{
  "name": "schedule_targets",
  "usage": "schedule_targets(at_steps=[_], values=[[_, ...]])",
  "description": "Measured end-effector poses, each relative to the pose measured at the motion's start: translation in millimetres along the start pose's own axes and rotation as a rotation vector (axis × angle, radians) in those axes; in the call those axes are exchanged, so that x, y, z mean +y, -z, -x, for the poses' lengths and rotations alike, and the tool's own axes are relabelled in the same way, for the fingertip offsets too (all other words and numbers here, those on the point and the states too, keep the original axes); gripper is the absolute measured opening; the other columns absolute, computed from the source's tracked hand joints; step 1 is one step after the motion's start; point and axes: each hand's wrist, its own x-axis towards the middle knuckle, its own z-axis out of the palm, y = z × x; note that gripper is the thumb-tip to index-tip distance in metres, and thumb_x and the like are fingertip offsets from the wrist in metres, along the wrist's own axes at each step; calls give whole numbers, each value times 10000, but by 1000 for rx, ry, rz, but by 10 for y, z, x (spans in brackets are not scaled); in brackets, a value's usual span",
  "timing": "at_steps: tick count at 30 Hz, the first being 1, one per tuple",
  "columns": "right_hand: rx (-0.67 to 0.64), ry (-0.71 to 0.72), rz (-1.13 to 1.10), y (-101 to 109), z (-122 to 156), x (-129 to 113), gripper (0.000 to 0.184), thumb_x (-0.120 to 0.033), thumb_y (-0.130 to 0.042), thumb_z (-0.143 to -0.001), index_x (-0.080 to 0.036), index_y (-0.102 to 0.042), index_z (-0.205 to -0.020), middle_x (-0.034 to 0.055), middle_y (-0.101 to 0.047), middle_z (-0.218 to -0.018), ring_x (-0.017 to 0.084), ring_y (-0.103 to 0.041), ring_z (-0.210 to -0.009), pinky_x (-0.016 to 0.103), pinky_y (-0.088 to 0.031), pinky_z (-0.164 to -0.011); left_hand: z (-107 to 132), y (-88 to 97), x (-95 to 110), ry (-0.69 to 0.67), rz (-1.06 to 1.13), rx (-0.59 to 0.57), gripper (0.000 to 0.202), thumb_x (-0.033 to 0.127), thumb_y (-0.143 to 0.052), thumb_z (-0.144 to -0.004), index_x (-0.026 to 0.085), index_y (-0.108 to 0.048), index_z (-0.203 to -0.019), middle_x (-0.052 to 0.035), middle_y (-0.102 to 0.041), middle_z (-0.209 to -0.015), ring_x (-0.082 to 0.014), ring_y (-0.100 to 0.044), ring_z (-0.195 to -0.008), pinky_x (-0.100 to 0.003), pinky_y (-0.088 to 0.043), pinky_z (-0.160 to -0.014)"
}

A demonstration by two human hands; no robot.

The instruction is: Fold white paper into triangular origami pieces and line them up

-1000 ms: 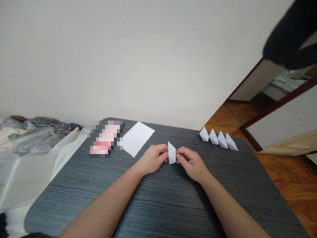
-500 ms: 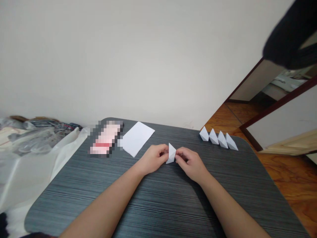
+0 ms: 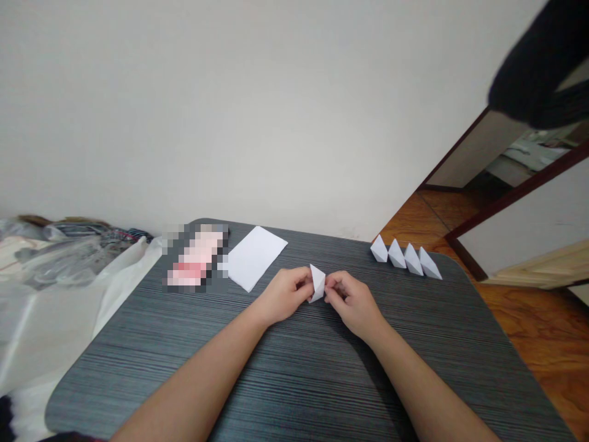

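Between my two hands is a small folded piece of white paper [image 3: 317, 282], roughly triangular, pinched at its edges by the fingertips of both. My left hand [image 3: 285, 294] grips its left side and my right hand [image 3: 352, 301] grips its right side. The fingers hide part of the paper. Farther up the dark striped tabletop [image 3: 294, 380], a flat white paper sheet [image 3: 254, 258] lies just beyond my left hand. Several similar folded paper pieces [image 3: 405, 258] stand in a tight row near the far right corner.
A pixelated pink object [image 3: 196, 256] lies at the table's far left. Plastic and cloth [image 3: 59, 261] heap beyond the left edge. A wooden floor [image 3: 529, 325] lies right of the table, and a blurred dark shape [image 3: 538, 67] hangs at upper right.
The folded paper has turned slightly, its tip leaning further left, and it looks more narrowly pinched. My right fingers have shifted slightly left against it.
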Motion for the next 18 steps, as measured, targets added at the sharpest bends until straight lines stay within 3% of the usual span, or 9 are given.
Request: schedule_targets(at_steps=[5, 18], values=[[47, 84, 1, 17, -22, -51, 115, -111, -494, -817, -207, -556, -828, 42, -594, -867, 170, -561, -759, 284, -444, -676, 4, -24, -7, -15, 23, 38, 153, 162, -461, -821, 153, -603, -765, 1, -612, -690, -118, -545, -640, -219, -388, -601], [77, 67, -13, 13, -12, -94, 118, -108, -493, -841, -201, -565, -845, 56, -580, -864, 177, -547, -780, 302, -425, -694, 11, -46, -28, -18, 15, 60, 149, 182, -457, -847, 154, -587, -781, 3, -597, -714, -119, -533, -673, -229, -377, -619]])
